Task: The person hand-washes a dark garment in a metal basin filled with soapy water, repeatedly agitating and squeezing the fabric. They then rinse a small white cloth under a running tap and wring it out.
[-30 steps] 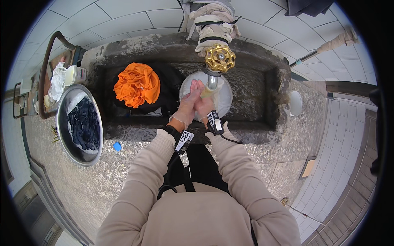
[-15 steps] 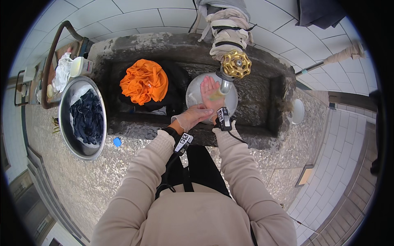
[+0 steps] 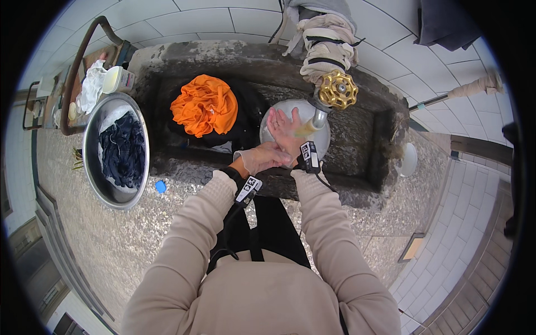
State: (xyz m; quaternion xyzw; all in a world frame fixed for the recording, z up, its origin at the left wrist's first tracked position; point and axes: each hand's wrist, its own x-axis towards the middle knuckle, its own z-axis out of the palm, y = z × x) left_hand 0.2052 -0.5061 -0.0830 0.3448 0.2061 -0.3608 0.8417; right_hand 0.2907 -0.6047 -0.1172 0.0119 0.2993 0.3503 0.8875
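Note:
My left hand [image 3: 263,157], with a thin clear glove showing at its wrist, is closed around the base of my right hand [image 3: 282,129]. My right hand is open, palm up and fingers spread, below the metal tap [image 3: 318,119] with its brass wheel handle [image 3: 338,89]. Under it lies a pale round basin [image 3: 322,139] in the dark stone trough [image 3: 371,162]. A bunched orange cloth [image 3: 205,106] rests left of my hands, on black cloth [image 3: 248,109]. What lies beneath my left fingers is hard to make out.
At the far left a steel bowl [image 3: 144,167] holds wet navy cloth. Behind it are a plastic tub [image 3: 118,81] and white cloth [image 3: 92,86]. A blue piece [image 3: 161,186] lies on the floor. A cloth-wrapped pipe [image 3: 326,42] rises behind the tap.
My right fingers have spread wider and the palm has turned somewhat. My left hand has slid slightly left, still around the base of the right. The whole view has shifted a little.

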